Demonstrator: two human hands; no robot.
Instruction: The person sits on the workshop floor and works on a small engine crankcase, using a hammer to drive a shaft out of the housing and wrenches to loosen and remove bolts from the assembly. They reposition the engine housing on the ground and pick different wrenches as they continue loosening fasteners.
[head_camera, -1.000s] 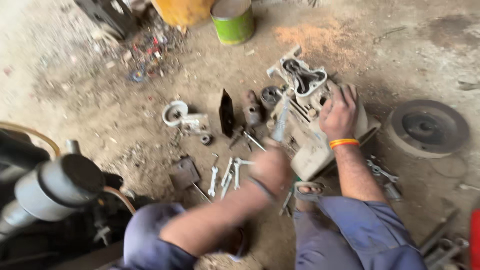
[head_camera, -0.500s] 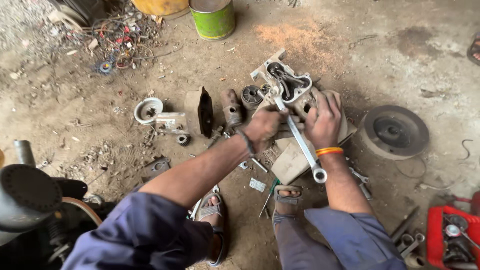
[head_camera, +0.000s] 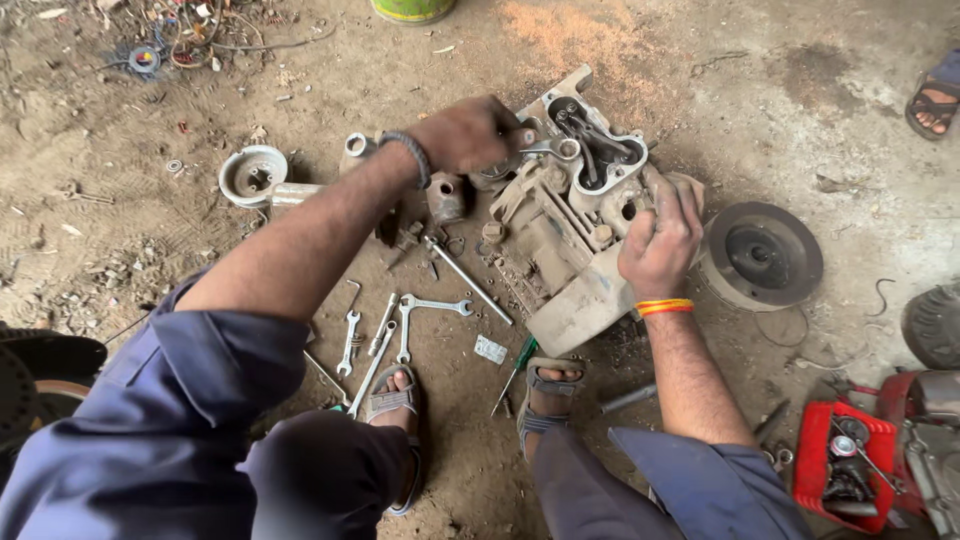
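Grey and dusty, the engine (head_camera: 570, 250) lay on the dirt floor (head_camera: 150, 200) in the middle of the scene, just beyond the person's two sandals. Its long side ran from the near edge up toward the far right. The open end with the rods (head_camera: 590, 150) inside pointed far, away from the person.

The left hand (head_camera: 465, 135) was closed around one end of a spanner (head_camera: 545, 148). The spanner lay almost flat, left to right, with its ring end at the far top of the engine. The right hand (head_camera: 660, 240) pressed down on the right side of the engine, its fingers (head_camera: 685, 200) bent over the metal to keep it steady.

Left of the engine stood a small round pulley (head_camera: 252, 175). More spanners (head_camera: 405, 325) and a long rod (head_camera: 468, 280) lay loose on the floor near the feet, beside a green screwdriver (head_camera: 515, 372). A big round disc (head_camera: 762, 255) sat to the right of the engine, close to it. A red box (head_camera: 845, 470) of parts was at the near right.

I think the spanner could slip off, because the metal looked oily and dirty. Then the left hand could hit a sharp edge. The engine sat on bare ground with no clamp, so a hard pull could tip or turn it. Small parts could get lost in the dust.
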